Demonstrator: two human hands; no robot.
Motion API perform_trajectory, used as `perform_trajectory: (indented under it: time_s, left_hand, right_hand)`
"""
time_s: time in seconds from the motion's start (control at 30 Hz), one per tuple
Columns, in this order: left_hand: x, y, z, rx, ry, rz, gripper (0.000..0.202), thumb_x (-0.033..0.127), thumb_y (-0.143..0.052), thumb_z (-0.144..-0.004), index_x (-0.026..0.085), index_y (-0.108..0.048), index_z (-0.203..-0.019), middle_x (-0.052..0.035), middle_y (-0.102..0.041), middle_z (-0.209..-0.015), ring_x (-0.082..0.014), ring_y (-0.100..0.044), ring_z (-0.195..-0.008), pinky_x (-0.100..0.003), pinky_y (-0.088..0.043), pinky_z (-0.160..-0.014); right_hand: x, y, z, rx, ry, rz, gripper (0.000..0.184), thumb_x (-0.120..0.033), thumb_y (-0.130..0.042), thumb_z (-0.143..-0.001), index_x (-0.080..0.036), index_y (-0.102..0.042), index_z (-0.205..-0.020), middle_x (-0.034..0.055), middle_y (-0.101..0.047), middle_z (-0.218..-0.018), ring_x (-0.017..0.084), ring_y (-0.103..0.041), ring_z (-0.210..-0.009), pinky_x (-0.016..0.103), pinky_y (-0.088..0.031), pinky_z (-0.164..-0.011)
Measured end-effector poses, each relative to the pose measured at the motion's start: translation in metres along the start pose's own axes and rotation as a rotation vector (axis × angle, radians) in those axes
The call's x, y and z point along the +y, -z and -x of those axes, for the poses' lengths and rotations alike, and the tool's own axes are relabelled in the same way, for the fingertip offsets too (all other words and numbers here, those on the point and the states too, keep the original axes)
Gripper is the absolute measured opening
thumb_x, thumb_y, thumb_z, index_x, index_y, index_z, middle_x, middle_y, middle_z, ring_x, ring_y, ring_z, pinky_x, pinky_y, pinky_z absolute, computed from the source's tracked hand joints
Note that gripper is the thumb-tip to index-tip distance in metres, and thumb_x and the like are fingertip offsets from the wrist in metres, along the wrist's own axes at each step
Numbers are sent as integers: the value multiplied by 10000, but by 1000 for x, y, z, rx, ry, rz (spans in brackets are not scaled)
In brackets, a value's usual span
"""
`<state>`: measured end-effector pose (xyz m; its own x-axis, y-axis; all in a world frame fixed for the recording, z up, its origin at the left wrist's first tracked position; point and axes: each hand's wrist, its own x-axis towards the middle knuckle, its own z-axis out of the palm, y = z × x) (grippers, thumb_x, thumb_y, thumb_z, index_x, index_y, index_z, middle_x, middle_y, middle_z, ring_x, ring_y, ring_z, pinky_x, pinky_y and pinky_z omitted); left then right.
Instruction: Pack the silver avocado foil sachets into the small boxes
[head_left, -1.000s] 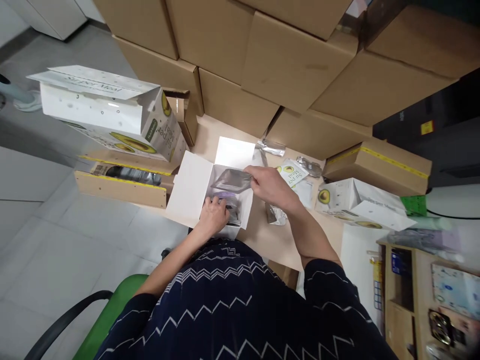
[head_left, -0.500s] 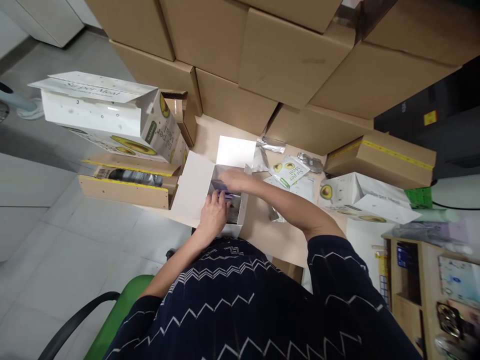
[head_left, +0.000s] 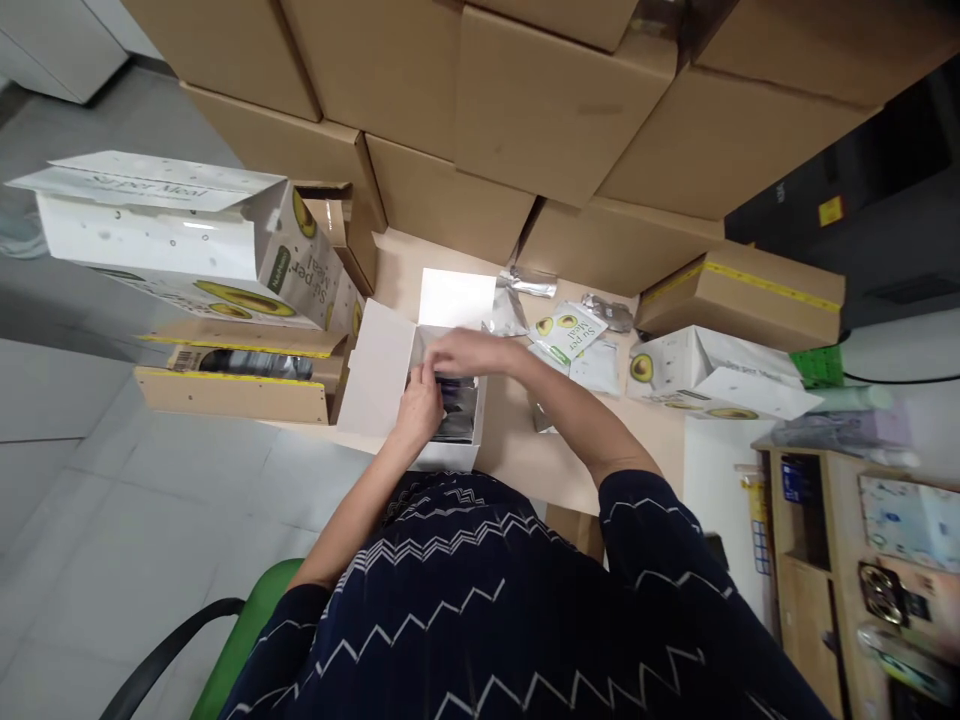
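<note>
An open white carton (head_left: 375, 370) sits at the table's front edge, its flaps spread out. Silvery-dark packets (head_left: 459, 408) lie inside it, with a hint of purple near my fingers. My left hand (head_left: 421, 402) is at the carton's left side, its fingers drawn together at the tips. Reaching in from the right, my right hand (head_left: 466, 352) is bent over the carton with its fingertips close to the left ones. Both hands look closed, but what they pinch is hidden by the fingers.
Avocado-printed sachets (head_left: 566, 332) and silver pouches (head_left: 531, 282) lie right of the carton. A tall printed box (head_left: 150, 240) and a long cardboard tray (head_left: 232, 395) stand left. Another printed box (head_left: 716, 375) is at right. Stacked brown cartons (head_left: 450, 190) wall off the back.
My right hand has come up from deeper in the carton, and its fingers now meet my left hand's near the left side. More of the dark packets shows. The whole view has shifted slightly.
</note>
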<state>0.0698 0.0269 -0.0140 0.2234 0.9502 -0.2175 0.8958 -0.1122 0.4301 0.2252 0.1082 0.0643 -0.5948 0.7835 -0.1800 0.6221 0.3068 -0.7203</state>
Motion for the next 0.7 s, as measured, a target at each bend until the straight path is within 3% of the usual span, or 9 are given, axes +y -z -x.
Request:
perform_trajectory:
  time_s: [0.03,0.1,0.17,0.2,0.27,0.37,0.43,0.53,0.7]
  left_hand:
    - [1,0,0,-5,-15,-23,504,135,-370,-947,156,-444,-1445,-174,-552,-1350,-246,-639,-1101,-370,-544,-903]
    - [1,1,0,-14,-44,-64,420,143,-361,-958,180,-558,-1327,-146,-565,-1281,-226,-643,-1016,-366,-543,-869]
    - [2,1,3,-26,-54,-91,380,148,-351,-964,205,-617,-1230,-124,-572,-1234,-212,-633,-961,-367,-542,-846]
    - [2,2,4,-36,-55,-100,372,148,-348,-965,210,-630,-1200,-122,-573,-1223,-212,-628,-947,-372,-541,-840]
    - [3,4,8,-57,-62,-121,366,141,-345,-961,200,-644,-1163,-137,-572,-1217,-224,-620,-948,-386,-539,-833]
    - [3,7,12,-73,-85,-162,347,132,-357,-954,169,-659,-1122,-165,-574,-1203,-243,-615,-975,-385,-537,-822]
    - [4,8,14,-74,-99,-185,331,134,-373,-952,163,-662,-1111,-164,-576,-1199,-241,-612,-985,-377,-535,-829]
    - [4,9,16,-74,-112,-207,327,145,-371,-966,166,-661,-1117,-154,-576,-1201,-234,-609,-991,-363,-530,-837]
    - [5,11,16,-85,-104,-217,334,178,-358,-997,166,-664,-1130,-151,-573,-1191,-231,-610,-989,-348,-524,-827]
  right_hand:
    - [9,11,13,102,41,-139,27,-176,-679,-816,-188,-703,-815,19,-737,-842,153,-675,-815,288,-525,-812]
    - [34,27,47,367,-5,-351,150,-312,-630,-895,-204,-696,-975,28,-731,-959,147,-668,-862,306,-526,-837]
    - [65,30,87,653,-211,-394,251,-388,-613,-913,-204,-669,-1073,41,-717,-999,158,-665,-870,325,-527,-829]
    - [81,26,108,729,-360,-325,264,-385,-619,-908,-193,-663,-1084,52,-711,-994,173,-665,-885,333,-522,-834]
    - [107,4,144,652,-723,-75,265,-321,-646,-885,-157,-667,-1092,99,-705,-1018,228,-658,-981,360,-495,-888]
    - [123,-47,175,282,-1059,97,379,-350,-621,-916,-125,-638,-1221,180,-669,-1153,288,-627,-1098,361,-460,-911]
    - [122,-82,179,183,-1102,87,477,-445,-594,-935,-149,-589,-1309,184,-618,-1259,282,-608,-1131,331,-456,-890]
    - [113,-123,168,230,-1142,175,558,-485,-630,-908,-165,-535,-1355,179,-545,-1351,294,-556,-1191,326,-448,-882]
    - [111,-143,146,197,-1089,274,333,-163,-452,-958,-87,-599,-1247,195,-615,-1216,300,-539,-1166,353,-413,-935]
